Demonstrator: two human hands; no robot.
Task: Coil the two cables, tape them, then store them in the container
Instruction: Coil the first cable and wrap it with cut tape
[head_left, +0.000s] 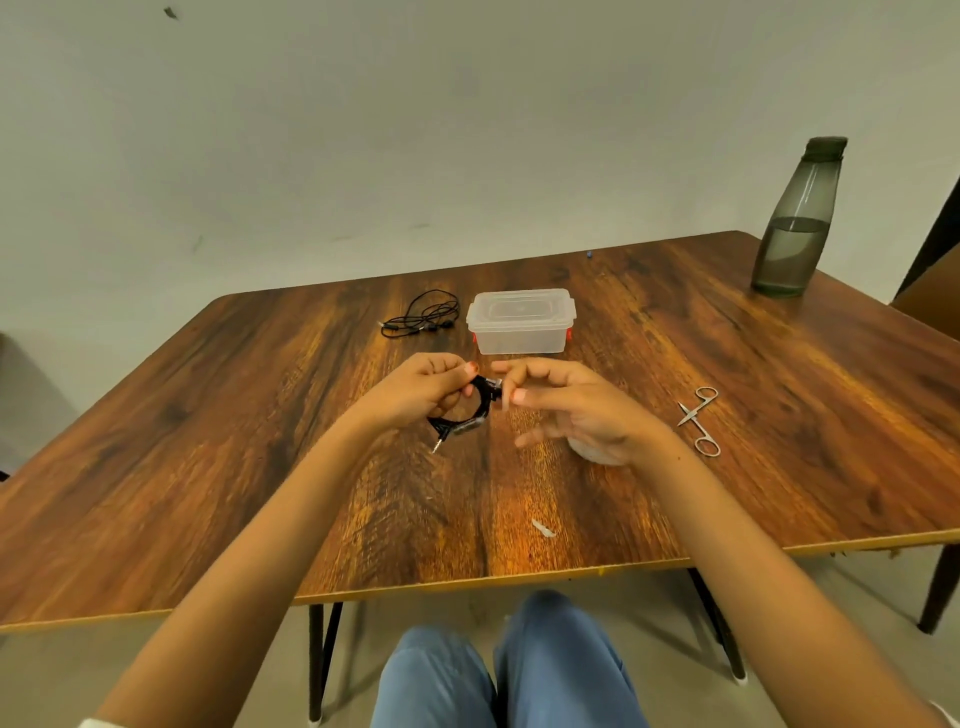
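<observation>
Coiled black cable (462, 415) is held above the wooden table (260, 441), pinched in the left hand (421, 389). Right hand (566, 410) is half open, fingertips at the coil's top, apparently pressing tape; tape itself is hard to make out. Judged step: taping the first coil. Second cable (421, 317) lies loose beyond the left hand, beside the lidded container (521, 322). Scissors (701, 421) lie right of the right hand. Next: secure the wrap, open the lid
</observation>
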